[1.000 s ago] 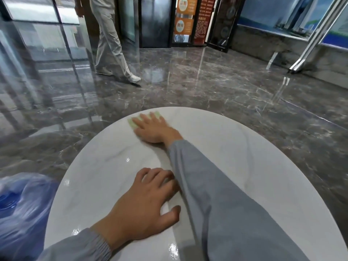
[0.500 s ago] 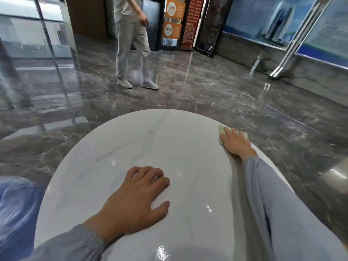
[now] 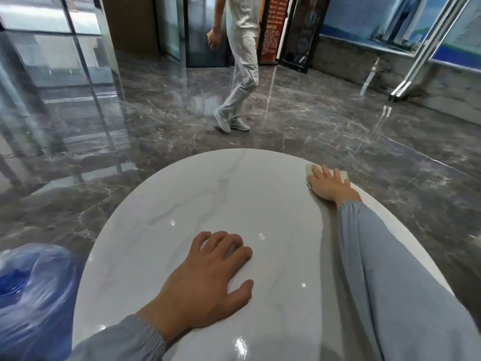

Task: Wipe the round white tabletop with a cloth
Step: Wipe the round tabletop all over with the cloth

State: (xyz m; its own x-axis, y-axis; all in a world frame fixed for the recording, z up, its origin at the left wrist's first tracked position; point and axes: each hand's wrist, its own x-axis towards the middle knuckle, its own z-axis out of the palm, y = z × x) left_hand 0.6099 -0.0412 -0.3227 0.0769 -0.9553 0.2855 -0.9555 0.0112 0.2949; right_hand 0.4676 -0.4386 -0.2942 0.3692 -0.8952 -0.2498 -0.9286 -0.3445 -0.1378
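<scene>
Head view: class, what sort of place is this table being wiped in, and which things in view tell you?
Probably the lobby of an office or commercial building: a polished dark marble floor, tall glass panels on the left, and a red notice board beside a dark doorway at the back.

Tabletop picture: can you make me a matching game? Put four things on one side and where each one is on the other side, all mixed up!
Things
1. cloth
2. left hand
3. blue bag
4. person in pale trousers

Places
A. standing on the dark floor beyond the tabletop
B. under the right hand, at the tabletop's far right edge
C. beside the tabletop, at the lower left of the picture
D. resting on the near side of the tabletop, holding nothing

Pairs: 1-B, 2-D, 3-C, 4-A
</scene>
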